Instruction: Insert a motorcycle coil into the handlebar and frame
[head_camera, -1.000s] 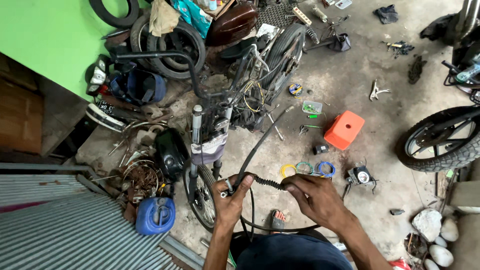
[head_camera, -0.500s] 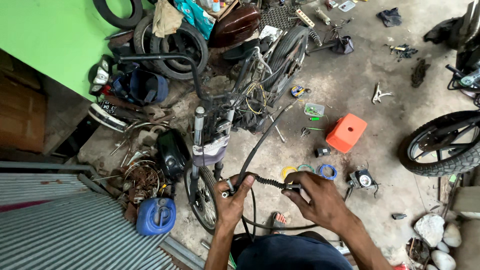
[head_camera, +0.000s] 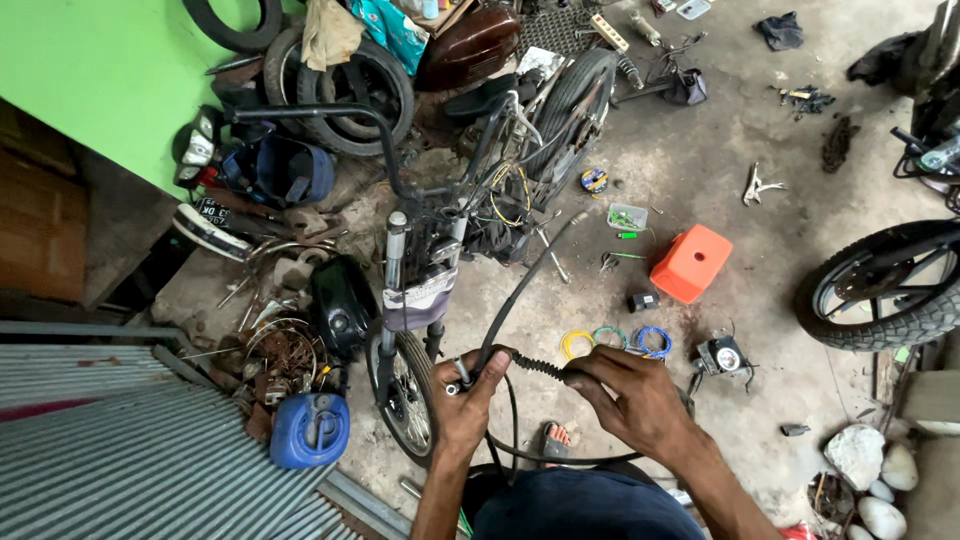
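We've got both hands on a long black rubber-sheathed cable (head_camera: 520, 290), right above the stripped bike's spoked front wheel (head_camera: 408, 392).

Our left hand (head_camera: 468, 400) is fisted tight around the cable's metal-tipped end, and our right hand (head_camera: 630, 395) pinches its ribbed, accordion-like boot (head_camera: 538, 366) between thumb and fingers. The smooth sheath runs up and away from the left hand toward the frame. Right of the right hand there's open, gritty concrete floor (head_camera: 720, 160) with small wire coils (head_camera: 612, 340) and an orange plastic box (head_camera: 690, 262); left of the left hand it's crowded: blue plastic jug (head_camera: 310, 430), rusty scrap.
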